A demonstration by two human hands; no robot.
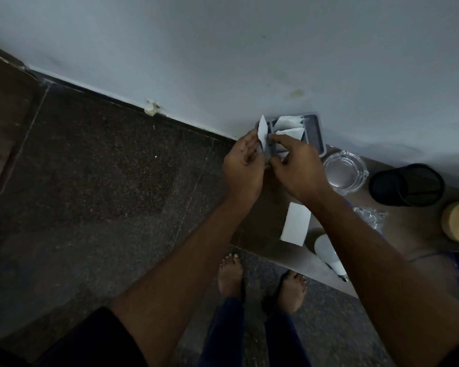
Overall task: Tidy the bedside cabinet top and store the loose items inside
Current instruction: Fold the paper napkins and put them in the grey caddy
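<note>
Pinching a white paper [262, 130] is the left hand [243, 166]; the right hand [296, 169] is gripping the gray tray [313, 131].

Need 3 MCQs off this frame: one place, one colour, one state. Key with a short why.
1. Where does the glass ashtray sit?
A) between the grey tray and the black mesh cup
B) on the floor
C) inside the tray

2. What colour is the flat sheet on the cabinet top?
A) red
B) white
C) black

3. What is the left hand doing?
A) hanging idle
B) pressing the wall
C) pinching a paper slip

Key: 1 A, tray one side, cup the other. 2 B, white against the brown top. 3 C, fingers curl round the slip.
</note>
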